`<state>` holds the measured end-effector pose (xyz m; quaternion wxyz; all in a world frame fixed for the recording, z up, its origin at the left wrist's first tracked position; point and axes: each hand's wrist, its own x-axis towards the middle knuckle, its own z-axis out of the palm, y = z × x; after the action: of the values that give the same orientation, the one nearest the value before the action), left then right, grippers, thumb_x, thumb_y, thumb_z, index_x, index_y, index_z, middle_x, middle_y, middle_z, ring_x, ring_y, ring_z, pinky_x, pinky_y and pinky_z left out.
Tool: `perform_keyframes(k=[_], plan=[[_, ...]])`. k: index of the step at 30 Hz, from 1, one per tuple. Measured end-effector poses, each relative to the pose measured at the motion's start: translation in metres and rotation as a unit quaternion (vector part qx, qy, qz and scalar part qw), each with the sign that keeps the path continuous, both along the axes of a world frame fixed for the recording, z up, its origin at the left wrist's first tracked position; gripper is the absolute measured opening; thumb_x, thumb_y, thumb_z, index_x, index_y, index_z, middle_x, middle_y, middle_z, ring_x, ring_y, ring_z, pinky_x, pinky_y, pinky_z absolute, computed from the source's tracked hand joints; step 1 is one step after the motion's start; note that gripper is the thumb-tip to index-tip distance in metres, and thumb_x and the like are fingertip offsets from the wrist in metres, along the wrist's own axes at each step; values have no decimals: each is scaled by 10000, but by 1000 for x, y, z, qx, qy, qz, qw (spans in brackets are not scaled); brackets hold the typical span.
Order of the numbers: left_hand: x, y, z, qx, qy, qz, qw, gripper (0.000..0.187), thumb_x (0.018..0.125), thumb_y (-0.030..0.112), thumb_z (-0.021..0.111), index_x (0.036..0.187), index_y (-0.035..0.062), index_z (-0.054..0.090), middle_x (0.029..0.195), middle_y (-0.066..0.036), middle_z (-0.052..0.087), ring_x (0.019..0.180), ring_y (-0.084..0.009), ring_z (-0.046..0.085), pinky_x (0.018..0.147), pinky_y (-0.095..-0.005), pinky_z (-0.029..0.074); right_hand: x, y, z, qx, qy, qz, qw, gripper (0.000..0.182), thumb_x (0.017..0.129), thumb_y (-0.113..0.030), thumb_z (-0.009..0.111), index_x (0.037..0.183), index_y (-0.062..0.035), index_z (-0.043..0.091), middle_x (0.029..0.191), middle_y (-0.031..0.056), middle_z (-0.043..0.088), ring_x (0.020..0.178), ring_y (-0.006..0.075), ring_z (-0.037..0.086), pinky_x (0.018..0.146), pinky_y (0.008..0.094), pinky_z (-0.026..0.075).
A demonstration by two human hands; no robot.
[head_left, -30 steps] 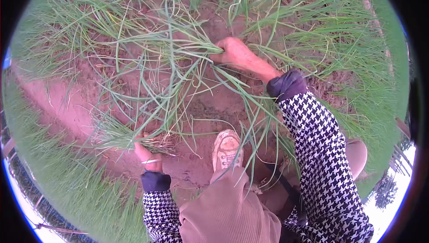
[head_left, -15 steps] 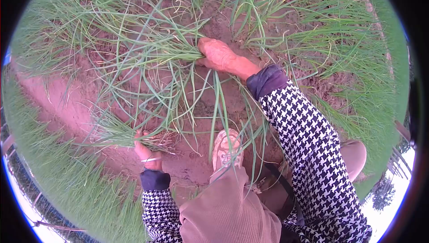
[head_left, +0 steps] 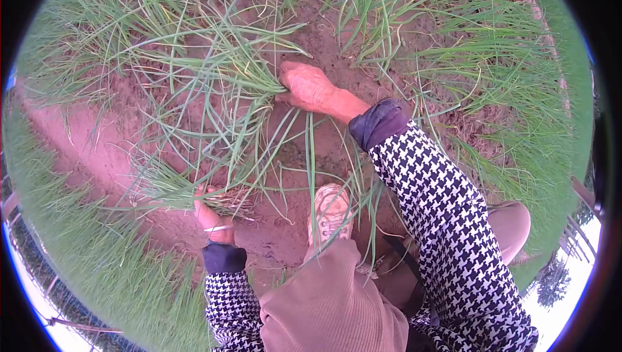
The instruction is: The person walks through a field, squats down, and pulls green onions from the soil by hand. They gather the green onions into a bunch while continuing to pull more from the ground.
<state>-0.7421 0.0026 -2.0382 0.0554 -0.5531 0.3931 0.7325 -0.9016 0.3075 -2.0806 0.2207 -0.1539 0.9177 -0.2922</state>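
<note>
My right hand (head_left: 308,88) is closed around the lower stems of a clump of green onions (head_left: 249,73), close to the muddy soil. Their long leaves fan out to the left. Lower down, my left hand (head_left: 208,206) grips a bundle of green onions (head_left: 170,182), its pale roots poking out to the right of the fingers. A white band (head_left: 219,227) circles the left wrist. Whether the right hand's clump is still rooted is hidden by the hand and leaves.
More green onions (head_left: 382,2) grow across the soil bed (head_left: 324,34) ahead and to the right. My shoe (head_left: 330,213) stands on the mud between the hands. A bare strip of soil (head_left: 71,135) runs along the left, bordered by grass-like plants (head_left: 103,255).
My right hand has shifted slightly left and down, and the leaves around it have moved with it. The left hand and its bundle stay nearly still.
</note>
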Motion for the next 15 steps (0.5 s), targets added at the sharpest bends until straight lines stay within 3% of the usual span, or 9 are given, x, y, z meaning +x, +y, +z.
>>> perform_keyframes(k=[2, 3, 6, 10, 15], plan=[[-1, -1, 0, -7, -7, -4, 1000, 152, 838, 248, 545, 851, 97, 536, 681, -35, 550, 617, -174, 547, 596, -361, 491, 0, -1, -4, 14, -27, -29, 999, 267, 694, -266, 687, 797, -24, 644, 742, 200, 605, 802, 370, 595, 737, 432, 471], [0, -4, -2, -4, -14, -9, 1000, 151, 837, 246, 546, 860, 98, 535, 678, -32, 545, 620, -171, 546, 599, -357, 490, -7, 0, 15, -48, -141, -126, 981, 274, 713, -276, 679, 797, -16, 650, 750, 209, 610, 791, 381, 593, 721, 427, 474], [4, -11, -6, -4, -5, -12, 1000, 138, 835, 235, 550, 865, 101, 534, 666, -18, 531, 615, -157, 541, 593, -346, 487, -11, 0, 18, -101, -176, -109, 973, 298, 749, -234, 659, 932, -4, 609, 786, 199, 616, 767, 359, 597, 695, 403, 466], [-6, -3, 10, -3, 3, -1, 1000, 84, 849, 172, 552, 862, 93, 525, 675, -11, 521, 584, -132, 523, 549, -275, 463, -8, -23, 11, 14, -145, -6, 989, 305, 720, -274, 676, 823, 10, 634, 806, 222, 622, 828, 376, 603, 753, 432, 481], [-3, -7, 9, -4, -20, 7, 1000, 89, 840, 170, 567, 861, 95, 522, 676, -2, 517, 584, -127, 520, 545, -274, 462, 2, -41, 11, 53, -71, -16, 996, 269, 728, -246, 662, 827, 3, 630, 821, 210, 628, 817, 370, 609, 746, 433, 488]])
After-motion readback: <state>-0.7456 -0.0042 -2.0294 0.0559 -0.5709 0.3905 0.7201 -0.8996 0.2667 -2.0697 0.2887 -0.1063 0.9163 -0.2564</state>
